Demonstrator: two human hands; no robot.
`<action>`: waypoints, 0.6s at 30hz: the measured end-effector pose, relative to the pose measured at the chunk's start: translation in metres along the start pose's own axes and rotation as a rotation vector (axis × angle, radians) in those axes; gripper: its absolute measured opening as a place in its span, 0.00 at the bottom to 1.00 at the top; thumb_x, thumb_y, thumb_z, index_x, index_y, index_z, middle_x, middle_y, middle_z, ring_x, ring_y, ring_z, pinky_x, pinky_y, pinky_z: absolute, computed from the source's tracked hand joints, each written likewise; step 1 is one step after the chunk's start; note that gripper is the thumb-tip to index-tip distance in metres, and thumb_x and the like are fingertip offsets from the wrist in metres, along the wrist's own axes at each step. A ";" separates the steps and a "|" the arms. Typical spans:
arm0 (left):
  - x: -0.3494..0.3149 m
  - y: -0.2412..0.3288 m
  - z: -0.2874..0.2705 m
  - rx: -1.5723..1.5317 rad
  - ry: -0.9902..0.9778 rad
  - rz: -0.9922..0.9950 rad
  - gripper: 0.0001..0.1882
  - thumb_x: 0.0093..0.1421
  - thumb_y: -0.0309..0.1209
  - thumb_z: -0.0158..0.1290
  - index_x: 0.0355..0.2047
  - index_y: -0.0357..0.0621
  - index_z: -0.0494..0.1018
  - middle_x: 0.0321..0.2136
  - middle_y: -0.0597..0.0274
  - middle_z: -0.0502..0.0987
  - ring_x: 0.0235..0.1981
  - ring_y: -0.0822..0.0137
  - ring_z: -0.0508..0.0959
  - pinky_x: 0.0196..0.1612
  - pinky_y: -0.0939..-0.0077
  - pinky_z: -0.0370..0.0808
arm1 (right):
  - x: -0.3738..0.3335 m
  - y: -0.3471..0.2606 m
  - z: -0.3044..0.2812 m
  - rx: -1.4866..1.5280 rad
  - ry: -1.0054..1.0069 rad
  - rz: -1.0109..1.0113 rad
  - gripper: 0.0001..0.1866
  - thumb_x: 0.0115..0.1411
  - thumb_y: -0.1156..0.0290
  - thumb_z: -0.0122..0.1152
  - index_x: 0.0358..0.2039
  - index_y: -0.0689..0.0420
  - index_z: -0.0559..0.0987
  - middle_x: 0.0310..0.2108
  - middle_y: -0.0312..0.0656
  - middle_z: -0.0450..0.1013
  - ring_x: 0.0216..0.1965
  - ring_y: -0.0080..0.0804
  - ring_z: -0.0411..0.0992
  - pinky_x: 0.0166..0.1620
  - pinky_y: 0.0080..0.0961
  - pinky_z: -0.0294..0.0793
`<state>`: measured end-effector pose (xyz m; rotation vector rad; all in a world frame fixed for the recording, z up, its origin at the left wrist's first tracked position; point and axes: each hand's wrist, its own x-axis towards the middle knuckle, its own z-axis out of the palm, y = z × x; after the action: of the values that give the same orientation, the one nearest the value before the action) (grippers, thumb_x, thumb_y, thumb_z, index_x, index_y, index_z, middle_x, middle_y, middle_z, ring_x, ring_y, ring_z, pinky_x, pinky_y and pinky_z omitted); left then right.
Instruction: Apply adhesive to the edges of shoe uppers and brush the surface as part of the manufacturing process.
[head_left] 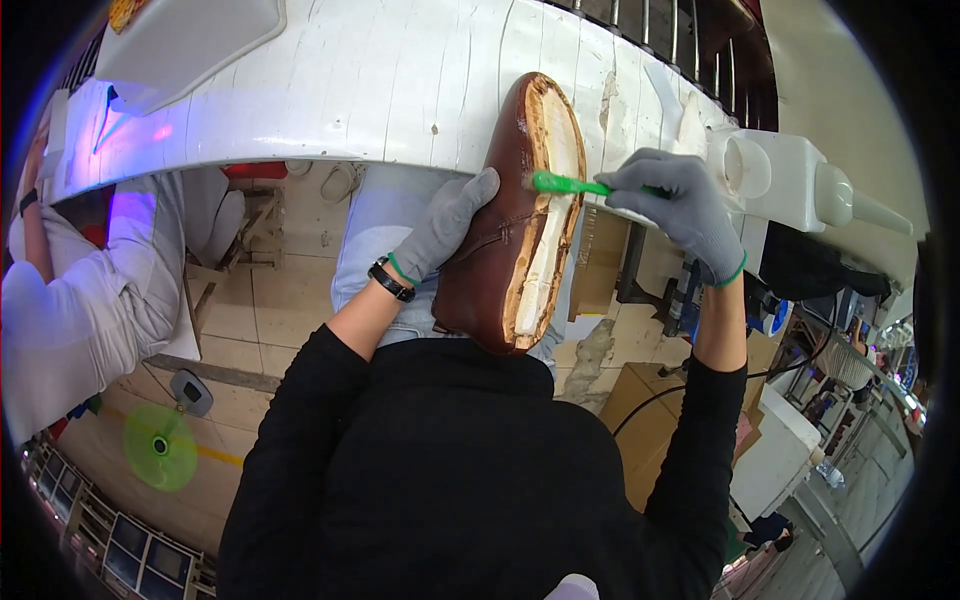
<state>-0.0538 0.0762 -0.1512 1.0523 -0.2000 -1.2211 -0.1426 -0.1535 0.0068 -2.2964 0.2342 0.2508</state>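
Note:
A dark brown leather boot (487, 240) without an outsole lies tilted across the table edge and my lap. Its pale underside (548, 215) faces right, with a tan roughened border around it. My left hand (445, 225), in a grey glove with a green cuff, grips the boot's left side with the thumb on the leather. In my gloved right hand (680, 200) is a small green brush (572, 184), held by its handle. The brush head reaches the boot's edge near the middle; the bristles are hard to make out.
The white table (390, 95) runs across the top. A white plastic container (195, 50) stands at its left, a white bottle (795, 180) and a white cup (748, 165) at its right. Another person (80, 310) sits at left. Below are a green fan (160, 447) and a cardboard box (635, 420).

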 end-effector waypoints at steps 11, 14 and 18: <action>-0.004 0.005 0.007 -0.052 0.041 -0.019 0.36 0.61 0.59 0.44 0.43 0.31 0.73 0.37 0.56 0.77 0.37 0.71 0.74 0.44 0.77 0.71 | -0.057 -0.033 0.030 -0.021 -0.147 -0.146 0.13 0.46 0.75 0.69 0.35 0.57 0.83 0.26 0.40 0.75 0.25 0.26 0.72 0.28 0.22 0.70; 0.000 -0.001 0.002 -0.074 -0.001 -0.014 0.36 0.61 0.59 0.44 0.43 0.31 0.72 0.38 0.56 0.77 0.38 0.71 0.74 0.44 0.77 0.70 | -0.050 -0.025 0.032 0.056 -0.003 -0.020 0.07 0.51 0.74 0.65 0.33 0.58 0.83 0.23 0.38 0.72 0.22 0.25 0.69 0.27 0.22 0.68; 0.001 0.003 0.006 -0.055 -0.007 -0.038 0.36 0.62 0.59 0.43 0.44 0.30 0.72 0.38 0.56 0.77 0.38 0.71 0.74 0.45 0.77 0.70 | -0.035 -0.015 0.033 -0.017 0.335 0.039 0.07 0.51 0.73 0.65 0.32 0.59 0.82 0.23 0.38 0.72 0.21 0.26 0.69 0.27 0.21 0.67</action>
<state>-0.0546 0.0719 -0.1461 1.0083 -0.1517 -1.2577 -0.1764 -0.1160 0.0041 -2.3436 0.4483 -0.1156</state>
